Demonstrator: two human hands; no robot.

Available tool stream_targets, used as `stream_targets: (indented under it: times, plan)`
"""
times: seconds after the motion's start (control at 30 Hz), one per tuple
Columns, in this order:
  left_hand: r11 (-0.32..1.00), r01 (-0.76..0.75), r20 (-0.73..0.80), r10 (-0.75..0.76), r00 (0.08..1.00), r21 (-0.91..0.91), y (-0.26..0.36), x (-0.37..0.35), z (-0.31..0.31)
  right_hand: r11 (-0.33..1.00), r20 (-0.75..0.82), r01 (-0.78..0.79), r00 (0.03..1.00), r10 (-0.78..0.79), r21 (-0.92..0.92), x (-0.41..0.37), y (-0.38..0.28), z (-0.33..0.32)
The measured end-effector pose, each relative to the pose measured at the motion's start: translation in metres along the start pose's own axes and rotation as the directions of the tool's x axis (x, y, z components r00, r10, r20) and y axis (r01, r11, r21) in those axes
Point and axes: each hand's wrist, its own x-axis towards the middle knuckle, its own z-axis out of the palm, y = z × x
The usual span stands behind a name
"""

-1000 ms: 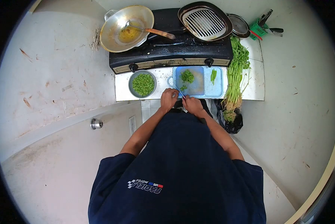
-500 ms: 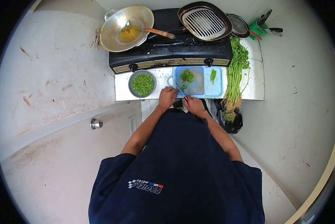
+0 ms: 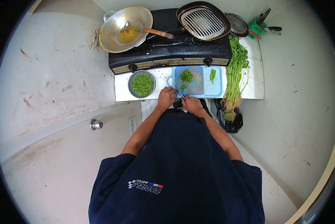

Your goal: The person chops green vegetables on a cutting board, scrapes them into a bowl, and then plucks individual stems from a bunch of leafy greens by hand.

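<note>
My right hand point(image 3: 192, 105) grips a knife point(image 3: 181, 93), its blade slanting up and left over the front left corner of the blue tray point(image 3: 213, 89). Beside the blade, the fingers of my left hand point(image 3: 166, 98) are bent together at that corner; whatever they press or hold is hidden. A pile of chopped green leaves point(image 3: 186, 76) lies in the tray's larger section, with a few small bits nearer the blade. In the narrower right section rests a single green leaf piece point(image 3: 212, 75). Left of the tray stands a grey bowl point(image 3: 129, 85) full of chopped greens point(image 3: 142, 84).
Behind is a black stove point(image 3: 167, 56) bearing a wok point(image 3: 108, 35) with a wooden-handled spatula point(image 3: 158, 33) and a grill pan point(image 3: 204, 24). A bunch of leafy greens point(image 3: 235, 74) hangs over the counter's front edge at right. A green basket point(image 3: 256, 28) holds utensils.
My right hand and the knife have shifted slightly left, towards my left hand. The blade sits lower, closer to my left fingers. The piles of greens look the same.
</note>
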Motion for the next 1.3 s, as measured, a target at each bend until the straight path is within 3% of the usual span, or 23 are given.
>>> stream_targets:
  times: [0.27, 0.57, 0.67, 0.77, 0.87, 0.97, 1.1, 1.2, 1.3]
  plan:
    - [0.996, 0.053, -0.004, -0.054, 0.999, -0.074, 0.0, -0.005, 0.0, 0.998, -0.031, -0.069, 0.997, 0.07, 0.004, -0.003, 0.008, -0.001]
    - [0.995, 0.088, -0.019, -0.089, 0.996, -0.038, 0.003, -0.005, 0.001, 0.999, -0.013, -0.009, 1.0, 0.01, 0.036, -0.01, 0.0, -0.001]
    - [0.996, 0.081, -0.031, -0.082, 0.996, -0.046, 0.001, -0.005, 0.003, 0.998, -0.123, 0.05, 0.991, -0.045, 0.036, -0.009, 0.004, 0.008]
    - [0.997, 0.066, -0.059, -0.068, 0.996, -0.028, 0.005, -0.005, 0.003, 0.998, -0.138, 0.062, 0.989, -0.057, 0.031, -0.001, 0.002, 0.009]
    - [0.996, 0.085, -0.065, -0.085, 0.994, -0.011, 0.004, -0.006, 0.005, 0.999, -0.046, 0.037, 0.998, -0.038, -0.031, -0.001, 0.0, -0.004]
    - [0.999, 0.045, -0.093, -0.047, 0.995, -0.023, 0.007, -0.004, 0.002, 0.995, -0.121, 0.088, 0.988, -0.094, -0.049, -0.011, 0.02, 0.001]
    - [1.0, -0.003, -0.093, 0.002, 0.996, -0.017, 0.004, -0.001, 0.005, 0.996, -0.041, -0.036, 0.999, 0.032, -0.082, -0.019, 0.025, -0.027]
    - [0.999, -0.03, -0.085, 0.031, 0.996, 0.015, 0.004, 0.004, 0.009, 0.996, -0.083, -0.042, 0.996, 0.036, -0.077, -0.012, 0.035, -0.037]
    - [0.998, -0.04, -0.089, 0.043, 0.995, 0.039, 0.005, 0.012, 0.011, 0.995, -0.03, -0.068, 0.997, 0.065, -0.077, -0.003, 0.035, -0.053]
